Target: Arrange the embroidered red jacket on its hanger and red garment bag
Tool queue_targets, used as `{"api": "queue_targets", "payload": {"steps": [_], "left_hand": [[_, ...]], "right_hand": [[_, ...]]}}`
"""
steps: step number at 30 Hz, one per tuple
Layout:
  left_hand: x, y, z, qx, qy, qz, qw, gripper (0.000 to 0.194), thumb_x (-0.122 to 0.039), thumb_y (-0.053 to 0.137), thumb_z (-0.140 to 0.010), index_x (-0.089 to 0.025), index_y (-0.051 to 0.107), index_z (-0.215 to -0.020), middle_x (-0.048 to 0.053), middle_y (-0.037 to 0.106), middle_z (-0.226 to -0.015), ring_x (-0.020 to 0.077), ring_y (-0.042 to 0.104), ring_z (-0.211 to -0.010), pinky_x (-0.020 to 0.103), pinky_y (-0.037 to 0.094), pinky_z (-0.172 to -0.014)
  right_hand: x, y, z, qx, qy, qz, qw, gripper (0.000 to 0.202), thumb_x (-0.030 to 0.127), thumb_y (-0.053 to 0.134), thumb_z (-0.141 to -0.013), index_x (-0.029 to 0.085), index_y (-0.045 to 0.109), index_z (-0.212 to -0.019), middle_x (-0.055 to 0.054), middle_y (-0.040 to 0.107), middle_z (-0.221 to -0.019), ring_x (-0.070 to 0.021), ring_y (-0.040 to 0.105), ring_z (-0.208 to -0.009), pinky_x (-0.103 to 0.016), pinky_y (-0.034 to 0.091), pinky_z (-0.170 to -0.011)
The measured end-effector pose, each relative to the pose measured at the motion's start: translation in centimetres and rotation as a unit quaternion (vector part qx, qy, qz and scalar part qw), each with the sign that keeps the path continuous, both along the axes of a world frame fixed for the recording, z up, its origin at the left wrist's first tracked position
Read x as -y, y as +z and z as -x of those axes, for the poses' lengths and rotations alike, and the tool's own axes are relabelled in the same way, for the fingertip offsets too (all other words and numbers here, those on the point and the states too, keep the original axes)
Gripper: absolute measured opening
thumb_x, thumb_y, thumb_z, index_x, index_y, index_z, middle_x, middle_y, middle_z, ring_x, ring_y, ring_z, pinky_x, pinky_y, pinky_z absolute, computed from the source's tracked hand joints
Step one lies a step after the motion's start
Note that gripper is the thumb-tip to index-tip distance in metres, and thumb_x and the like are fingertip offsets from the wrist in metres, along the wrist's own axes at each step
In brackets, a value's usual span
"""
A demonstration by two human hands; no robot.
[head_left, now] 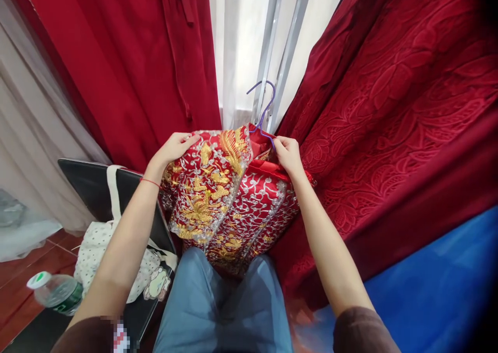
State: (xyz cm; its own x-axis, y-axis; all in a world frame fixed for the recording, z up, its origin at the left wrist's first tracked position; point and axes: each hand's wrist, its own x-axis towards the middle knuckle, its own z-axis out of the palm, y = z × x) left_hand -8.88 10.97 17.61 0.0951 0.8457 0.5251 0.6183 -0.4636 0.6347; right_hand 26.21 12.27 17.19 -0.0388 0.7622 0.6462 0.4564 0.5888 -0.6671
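Observation:
A red jacket [202, 187] with gold and silver embroidery hangs in front of my knees, its collar toward the top. My left hand [179, 146] is closed on its shoulder at the left, thumb on top of the cloth. The purple wire hanger [268, 104] has its hook standing up above the collar, and its lower part goes inside the garment. At the right of the collar my right hand [286, 153] pinches the hanger's arm; whether cloth is also between the fingers is hidden. The jacket's right front sags lower, its red lining edge showing.
Red curtains or garments [132, 57] hang on the left, and patterned red cloth [392, 98] on the right. At lower left, a black chair [89, 179] holds a dotted white bag [95, 252] and a plastic bottle [58, 290]. Metal poles [290, 46] stand ahead.

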Motion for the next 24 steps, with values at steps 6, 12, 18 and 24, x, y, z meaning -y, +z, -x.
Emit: {"api": "queue_targets", "payload": {"steps": [6, 12, 18, 24], "left_hand": [[0.4, 0.8, 2.2, -0.085, -0.164, 0.192, 0.964, 0.062, -0.066, 0.078, -0.063, -0.021, 0.073, -0.104, 0.005, 0.077, -0.093, 0.0248, 0.071, -0.089, 0.037, 0.058, -0.079], [0.5, 1.6, -1.8, -0.197, -0.059, 0.003, 0.979, 0.076, -0.07, 0.075, -0.066, -0.024, 0.063, -0.125, 0.009, 0.073, -0.116, 0.0278, 0.068, -0.102, 0.04, 0.052, -0.091], [-0.1, 1.3, -6.6, -0.294, -0.019, -0.093, 0.951, 0.07, -0.083, 0.066, -0.065, -0.02, 0.066, -0.096, 0.009, 0.072, -0.091, 0.0267, 0.065, -0.081, 0.035, 0.046, -0.073], [0.4, 3.1, -9.1, -0.229, -0.006, -0.04, 0.973, 0.058, -0.077, 0.054, -0.08, -0.021, 0.065, -0.071, 0.006, 0.064, -0.067, 0.0199, 0.055, -0.061, 0.034, 0.038, -0.066]], "right_hand": [[-0.5, -0.2, 0.1, -0.017, 0.033, 0.015, 0.999, 0.033, 0.04, 0.046, -0.081, 0.022, 0.039, -0.055, 0.003, 0.037, -0.054, -0.0104, 0.033, -0.054, -0.025, 0.026, -0.053], [-1.3, -0.5, 0.1, -0.017, 0.006, 0.025, 1.0, 0.034, 0.045, 0.045, -0.079, 0.024, 0.031, -0.056, 0.003, 0.033, -0.053, -0.0106, 0.032, -0.055, -0.025, 0.024, -0.052], [-0.5, -0.4, 0.3, 0.0, -0.014, 0.032, 0.999, 0.033, 0.045, 0.044, -0.079, 0.024, 0.032, -0.056, 0.003, 0.033, -0.053, -0.0116, 0.034, -0.055, -0.025, 0.025, -0.053], [1.7, 1.9, 0.4, 0.154, -0.069, 0.015, 0.986, 0.036, 0.036, 0.043, -0.088, 0.021, 0.041, -0.055, 0.001, 0.04, -0.053, -0.0128, 0.039, -0.057, -0.027, 0.027, -0.058]]}}
